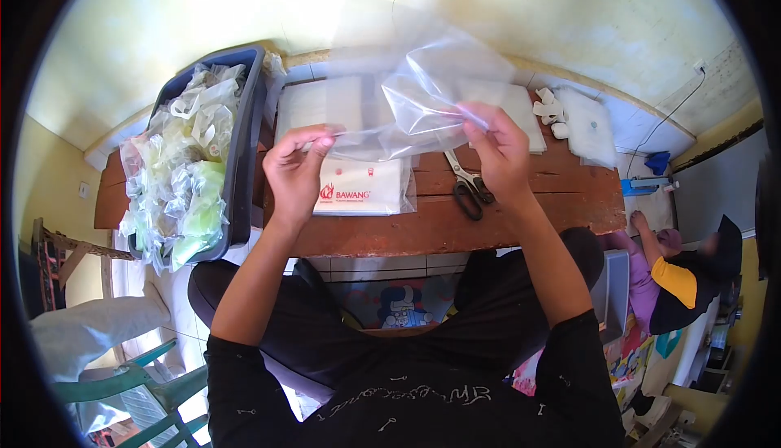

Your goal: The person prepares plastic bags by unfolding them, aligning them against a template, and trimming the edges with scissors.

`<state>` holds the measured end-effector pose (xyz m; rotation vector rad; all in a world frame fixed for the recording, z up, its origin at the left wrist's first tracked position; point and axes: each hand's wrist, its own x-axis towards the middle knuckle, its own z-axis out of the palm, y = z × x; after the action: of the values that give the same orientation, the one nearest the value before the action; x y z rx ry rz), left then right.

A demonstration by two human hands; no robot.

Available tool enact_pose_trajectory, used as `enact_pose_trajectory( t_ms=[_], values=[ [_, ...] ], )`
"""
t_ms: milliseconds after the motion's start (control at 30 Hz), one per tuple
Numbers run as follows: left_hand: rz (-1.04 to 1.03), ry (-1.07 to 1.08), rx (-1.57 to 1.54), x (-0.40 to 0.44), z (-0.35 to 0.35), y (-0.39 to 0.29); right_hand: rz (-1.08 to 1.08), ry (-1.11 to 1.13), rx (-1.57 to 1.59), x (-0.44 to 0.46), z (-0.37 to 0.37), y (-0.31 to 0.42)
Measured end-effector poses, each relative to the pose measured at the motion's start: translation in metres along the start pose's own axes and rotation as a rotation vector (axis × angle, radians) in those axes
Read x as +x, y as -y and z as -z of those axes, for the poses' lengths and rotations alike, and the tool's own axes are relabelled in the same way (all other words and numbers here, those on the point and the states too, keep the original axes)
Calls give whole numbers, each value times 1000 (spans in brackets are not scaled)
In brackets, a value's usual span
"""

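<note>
A clear plastic bag (423, 94) is stretched between my two hands above the wooden table. My left hand (301, 167) pinches its left edge between thumb and fingers. On the other side, my right hand (496, 151) grips the bag's right edge. Below it lies a white pack printed "BAWANG" (358, 187) in clear wrapping. Black-handled scissors (468, 187) rest on the table between the pack and my right hand. Behind the raised bag are a stack of clear plastic sheets (325, 106) at the left and another stack (521, 114) at the right.
A dark bin (252, 98) heaped with plastic bags (183, 155) stands at the left. White rolls (549, 108) and a bubbly plastic pack (587, 126) lie at the table's (366, 240) right. Another person (675, 277) sits at the far right. A green chair (146, 391) is lower left.
</note>
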<state>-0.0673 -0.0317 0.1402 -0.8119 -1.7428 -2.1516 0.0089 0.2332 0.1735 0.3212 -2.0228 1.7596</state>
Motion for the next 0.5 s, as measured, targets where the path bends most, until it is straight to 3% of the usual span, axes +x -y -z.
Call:
enact_pose_trajectory(
  t_ms=[33, 67, 133, 200, 267, 433, 500],
  values=[
    [-14, -29, 34, 0, 5, -3, 147, 13, -124, -3, 2, 8],
    [-15, -27, 35, 2, 8, -5, 149, 12, -123, -7, 4, 15],
    [-304, 38, 289, 6, 13, -8, 393, 114, -392, -11, 12, 23],
    [-255, 12, 309, -3, 19, -1, 523, 229, -303, -7, 15, 15],
    [-197, 151, 540, -11, 28, 9, 389, 235, -346, -17, 11, 4],
    [-54, 267, 615, -16, 28, 18, 165, 335, -327, -34, 9, -13],
    [407, 436, 610, -21, 29, 30, 18, 584, -363, -42, 11, -12]
  ],
)
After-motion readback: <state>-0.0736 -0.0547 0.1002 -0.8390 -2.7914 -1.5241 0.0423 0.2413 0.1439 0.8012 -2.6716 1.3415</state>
